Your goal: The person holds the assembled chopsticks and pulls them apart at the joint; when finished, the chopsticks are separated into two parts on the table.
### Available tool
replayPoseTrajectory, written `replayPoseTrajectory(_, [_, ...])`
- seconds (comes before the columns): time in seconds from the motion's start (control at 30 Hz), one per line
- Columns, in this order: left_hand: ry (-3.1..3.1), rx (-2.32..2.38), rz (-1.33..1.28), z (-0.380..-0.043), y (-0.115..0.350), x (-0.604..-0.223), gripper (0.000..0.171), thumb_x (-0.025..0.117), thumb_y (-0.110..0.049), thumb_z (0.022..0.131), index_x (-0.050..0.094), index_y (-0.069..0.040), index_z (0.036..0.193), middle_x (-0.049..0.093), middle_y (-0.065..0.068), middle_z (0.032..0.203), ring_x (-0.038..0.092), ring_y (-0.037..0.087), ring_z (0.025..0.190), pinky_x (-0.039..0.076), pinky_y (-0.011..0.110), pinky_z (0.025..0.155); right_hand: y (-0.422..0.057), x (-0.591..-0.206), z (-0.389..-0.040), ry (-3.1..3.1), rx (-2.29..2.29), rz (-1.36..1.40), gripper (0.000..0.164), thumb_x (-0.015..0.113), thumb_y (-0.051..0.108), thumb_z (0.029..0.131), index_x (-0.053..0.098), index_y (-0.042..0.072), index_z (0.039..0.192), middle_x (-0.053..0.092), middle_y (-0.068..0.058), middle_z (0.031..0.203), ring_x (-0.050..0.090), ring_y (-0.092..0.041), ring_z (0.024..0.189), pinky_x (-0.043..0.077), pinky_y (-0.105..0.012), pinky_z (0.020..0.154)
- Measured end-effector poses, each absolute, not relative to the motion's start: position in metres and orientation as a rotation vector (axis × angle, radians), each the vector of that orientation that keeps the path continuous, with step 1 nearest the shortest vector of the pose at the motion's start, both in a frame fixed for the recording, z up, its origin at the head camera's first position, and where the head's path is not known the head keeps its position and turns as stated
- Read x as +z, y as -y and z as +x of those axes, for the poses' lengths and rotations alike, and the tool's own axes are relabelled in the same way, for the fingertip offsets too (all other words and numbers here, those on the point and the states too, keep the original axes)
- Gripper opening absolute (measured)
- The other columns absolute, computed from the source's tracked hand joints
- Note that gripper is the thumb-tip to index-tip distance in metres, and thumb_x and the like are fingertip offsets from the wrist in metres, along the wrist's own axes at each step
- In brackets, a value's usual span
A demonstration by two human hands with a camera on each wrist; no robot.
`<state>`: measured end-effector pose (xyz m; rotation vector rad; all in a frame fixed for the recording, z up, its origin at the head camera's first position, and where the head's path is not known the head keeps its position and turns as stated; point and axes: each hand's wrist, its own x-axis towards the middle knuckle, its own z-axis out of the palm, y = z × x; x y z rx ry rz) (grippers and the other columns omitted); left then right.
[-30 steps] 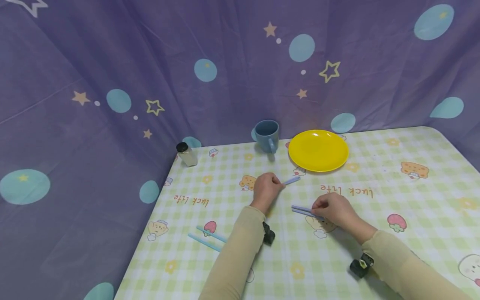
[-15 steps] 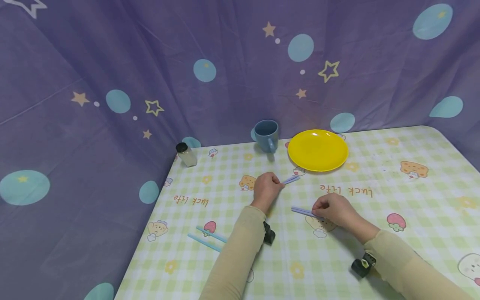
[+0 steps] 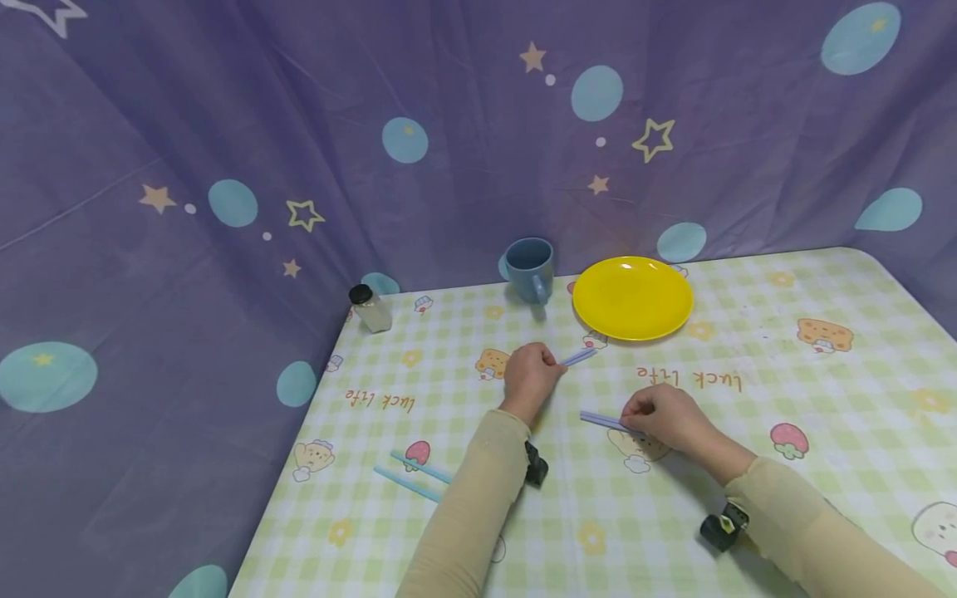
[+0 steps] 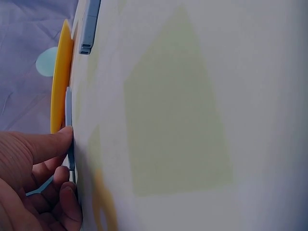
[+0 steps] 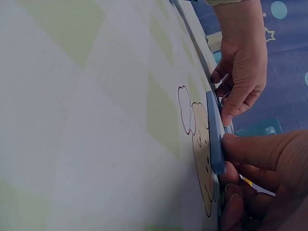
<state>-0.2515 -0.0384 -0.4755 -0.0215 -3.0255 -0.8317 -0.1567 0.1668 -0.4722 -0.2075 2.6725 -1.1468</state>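
Observation:
My left hand point(image 3: 532, 378) pinches a pair of slim lavender chopsticks point(image 3: 580, 358) between thumb and fingers, close over the tablecloth. They look bluish in the left wrist view, where the thumb presses on one chopstick point(image 4: 68, 108). Nearer to me and further right, my right hand point(image 3: 664, 415) pinches a second lavender pair of chopsticks point(image 3: 601, 420), which point left with their ends together. The right wrist view shows one square-edged chopstick point(image 5: 215, 132) of that pair under the thumb. My fingers partly hide both pairs.
Two light blue chopsticks point(image 3: 407, 483) lie at the left, partly behind my left sleeve. At the back stand a black-capped shaker point(image 3: 371, 310), a blue mug point(image 3: 530, 270) and a yellow plate point(image 3: 632, 299). A purple curtain point(image 3: 449, 208) hangs behind the checked tablecloth point(image 3: 860, 432).
The ends of the chopsticks in my right hand, apart a second ago, now lie together. The left-hand pair now shows as two sticks side by side. Both hands stay nearly in place.

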Motion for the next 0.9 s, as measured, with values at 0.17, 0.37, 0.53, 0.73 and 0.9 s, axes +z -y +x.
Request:
replayPoseTrajectory(0.17, [3.024,-0.805,-0.022,-0.252,0.038,-0.476,0.028,0.082,-0.03,0.08,0.06,-0.018,0.066,0.056,-0.007,0.067,0.052,0.013,0.061,0.044,0.029,0.059,-0.167,-0.471,-0.157,-2.682,-1.149,-0.223,0.008,0.072,0.013,0.088,0.073,0.014,0.08,0.066,0.005,0.076,0.053,-0.014,0.071,0.043,-0.032,0.069])
replayPoseTrajectory(0.37, [3.012,-0.825,-0.012,-0.251,0.037,-0.475,0.028,0.082,-0.029,0.08,0.061,-0.017,0.067,0.056,-0.006,0.067,0.052,0.013,0.061,0.045,0.03,0.061,-0.167,-0.471,-0.156,-2.681,-1.144,-0.217,0.007,0.072,0.014,0.088,0.073,0.014,0.08,0.066,0.005,0.077,0.053,-0.014,0.072,0.044,-0.033,0.069])
replayPoseTrajectory(0.53, [3.012,-0.83,0.01,-0.25,0.038,-0.475,0.028,0.082,-0.03,0.08,0.06,-0.017,0.067,0.056,-0.006,0.068,0.052,0.014,0.063,0.045,0.03,0.062,-0.166,-0.47,-0.156,-2.68,-1.144,-0.223,0.007,0.072,0.014,0.088,0.073,0.014,0.081,0.066,0.005,0.077,0.053,-0.014,0.072,0.044,-0.033,0.07])
replayPoseTrajectory(0.73, [3.012,-0.881,0.038,-0.248,0.045,-0.473,0.027,0.083,-0.031,0.078,0.061,-0.017,0.071,0.057,-0.005,0.071,0.053,0.014,0.067,0.045,0.03,0.064,-0.165,-0.47,-0.155,-2.678,-1.138,-0.221,0.007,0.072,0.015,0.088,0.074,0.014,0.082,0.067,0.005,0.079,0.054,-0.014,0.073,0.044,-0.033,0.071])
replayPoseTrajectory(0.9, [2.992,-0.888,0.009,-0.244,0.058,-0.469,0.024,0.082,-0.031,0.08,0.064,-0.016,0.073,0.06,-0.006,0.074,0.054,0.014,0.067,0.045,0.029,0.063,-0.166,-0.468,-0.154,-2.679,-1.132,-0.215,0.007,0.073,0.018,0.088,0.074,0.014,0.082,0.067,0.005,0.08,0.054,-0.013,0.074,0.044,-0.033,0.071])
